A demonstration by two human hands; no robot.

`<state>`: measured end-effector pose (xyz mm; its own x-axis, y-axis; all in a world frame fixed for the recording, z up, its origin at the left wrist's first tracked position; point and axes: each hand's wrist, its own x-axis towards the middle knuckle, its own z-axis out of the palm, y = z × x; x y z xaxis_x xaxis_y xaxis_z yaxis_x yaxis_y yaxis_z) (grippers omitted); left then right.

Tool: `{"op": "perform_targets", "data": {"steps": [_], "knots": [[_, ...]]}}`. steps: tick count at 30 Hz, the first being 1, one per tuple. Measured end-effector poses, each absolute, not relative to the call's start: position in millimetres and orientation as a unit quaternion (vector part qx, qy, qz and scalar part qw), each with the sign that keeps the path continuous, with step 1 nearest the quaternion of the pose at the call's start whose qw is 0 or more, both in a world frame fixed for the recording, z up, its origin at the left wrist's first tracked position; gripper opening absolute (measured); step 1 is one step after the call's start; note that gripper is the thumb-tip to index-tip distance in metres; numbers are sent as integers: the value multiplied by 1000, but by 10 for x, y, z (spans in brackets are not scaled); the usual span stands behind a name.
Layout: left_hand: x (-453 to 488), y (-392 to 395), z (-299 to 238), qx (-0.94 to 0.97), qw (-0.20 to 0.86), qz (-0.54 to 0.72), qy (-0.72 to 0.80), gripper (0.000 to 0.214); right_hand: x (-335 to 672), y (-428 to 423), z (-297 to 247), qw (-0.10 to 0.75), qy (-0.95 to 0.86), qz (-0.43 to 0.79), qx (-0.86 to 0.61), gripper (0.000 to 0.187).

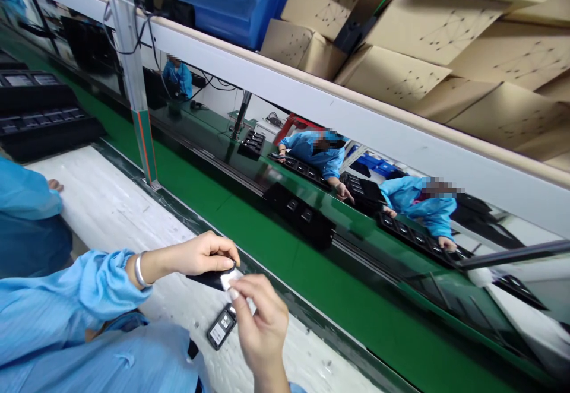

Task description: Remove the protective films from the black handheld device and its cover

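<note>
My left hand (207,254) is closed, with thumb and fingertips pinching a small black part (230,269), mostly hidden by the fingers. Beneath that hand a flat black item (205,279) shows on the white bench. Just in front, my right hand (263,316) pinches a small white piece (228,279) between thumb and index finger, close to the black part; whether the two touch I cannot tell. A black handheld device (221,326) with white labels lies on the bench, left of my right hand.
A green conveyor belt (285,280) runs past the white bench (146,221), carrying a black tray (299,212). A metal post (133,66) rises at the bench edge. Cardboard boxes (436,25) and a blue bin (227,7) sit overhead. Co-workers in blue handle trays opposite; another person's sleeve (27,191) is left.
</note>
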<state>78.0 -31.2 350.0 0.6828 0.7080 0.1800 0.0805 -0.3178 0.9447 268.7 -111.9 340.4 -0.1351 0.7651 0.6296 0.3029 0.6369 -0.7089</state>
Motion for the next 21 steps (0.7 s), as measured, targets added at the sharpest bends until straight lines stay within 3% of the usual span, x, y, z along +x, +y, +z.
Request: {"op": "perform_targets", "data": {"steps": [6, 12, 16, 21], "knots": [[804, -315, 3512, 752, 526, 303, 257, 28, 2685, -1136, 3384, 537, -728, 216, -368, 21], [815, -318, 3517, 769, 494, 310, 262, 26, 2917, -982, 3365, 571, -692, 144, -417, 20], [787, -322, 3547, 775, 490, 302, 261, 28, 3000, -1013, 3363, 613, -642, 166, -429, 22], [808, -329, 3600, 771, 509, 303, 232, 34, 2823, -1063, 3394, 582, -694, 211, -368, 31]]}}
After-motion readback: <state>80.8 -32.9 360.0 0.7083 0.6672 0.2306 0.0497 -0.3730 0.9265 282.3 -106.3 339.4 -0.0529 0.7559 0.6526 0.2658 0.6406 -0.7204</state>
